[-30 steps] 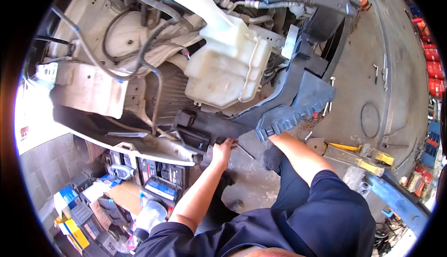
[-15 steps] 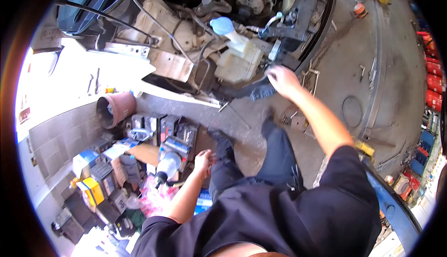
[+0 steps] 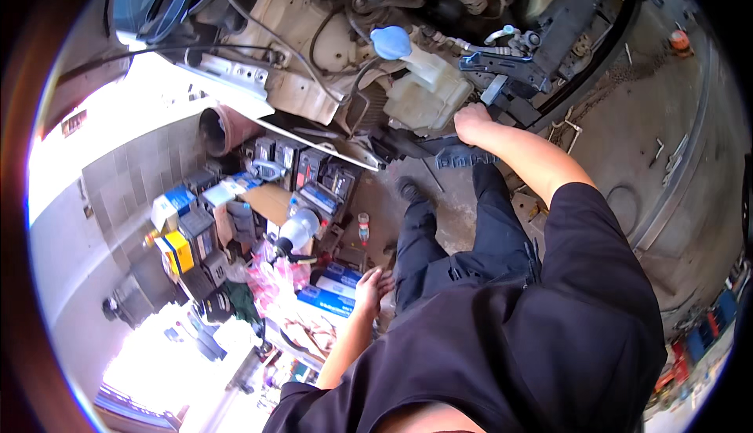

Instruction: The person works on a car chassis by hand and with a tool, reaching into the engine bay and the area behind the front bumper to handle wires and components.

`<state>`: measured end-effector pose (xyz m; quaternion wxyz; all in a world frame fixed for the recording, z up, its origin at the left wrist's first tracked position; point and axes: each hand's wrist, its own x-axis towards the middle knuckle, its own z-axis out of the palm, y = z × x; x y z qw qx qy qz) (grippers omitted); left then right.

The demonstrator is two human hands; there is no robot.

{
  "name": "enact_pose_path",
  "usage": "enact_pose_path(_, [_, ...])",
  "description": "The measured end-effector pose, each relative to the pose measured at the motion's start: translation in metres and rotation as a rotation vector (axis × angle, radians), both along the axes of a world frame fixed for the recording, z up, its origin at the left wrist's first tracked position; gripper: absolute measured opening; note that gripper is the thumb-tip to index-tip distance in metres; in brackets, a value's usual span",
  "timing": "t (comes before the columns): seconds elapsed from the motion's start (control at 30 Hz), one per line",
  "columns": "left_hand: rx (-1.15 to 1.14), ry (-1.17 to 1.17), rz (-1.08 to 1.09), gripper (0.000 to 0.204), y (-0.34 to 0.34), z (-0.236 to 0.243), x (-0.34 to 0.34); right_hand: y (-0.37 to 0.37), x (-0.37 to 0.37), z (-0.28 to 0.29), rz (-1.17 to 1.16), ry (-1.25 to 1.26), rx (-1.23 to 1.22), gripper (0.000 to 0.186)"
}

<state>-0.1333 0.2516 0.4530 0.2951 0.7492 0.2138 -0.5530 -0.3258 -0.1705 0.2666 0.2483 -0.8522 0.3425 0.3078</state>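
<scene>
In front of me is a vehicle's opened engine bay with a whitish plastic fluid reservoir topped by a blue cap. My right hand is closed at the reservoir's lower right corner, just above a dark ribbed plastic piece. The fingers curl away from view, so what they grip is hidden. Low beside my left thigh, my left hand has its fingers curled. A small dark shape shows near its fingertips, but I cannot make out whether the hand holds it.
To the left, car batteries, boxes and a yellow carton crowd the floor near a reddish bucket. A small bottle stands by my left leg. Metal tools lie on the floor at right.
My view has turned and shifted, bringing the small bottle into sight. My right hand has come in closer against the reservoir's corner. The left hand hangs nearer my thigh, still curled.
</scene>
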Motion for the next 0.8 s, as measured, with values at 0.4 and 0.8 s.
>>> enact_pose_path(0.4, [-0.071,0.038,0.087,0.035,-0.041,-0.003,-0.028,-0.006,0.008,-0.016,-0.009,0.168,0.005,0.036])
enact_pose_path(0.8, [-0.095,0.042,0.055,0.032,-0.051,-0.015,0.016,0.008,0.014,-0.035,-0.243,0.142,-0.176,0.027])
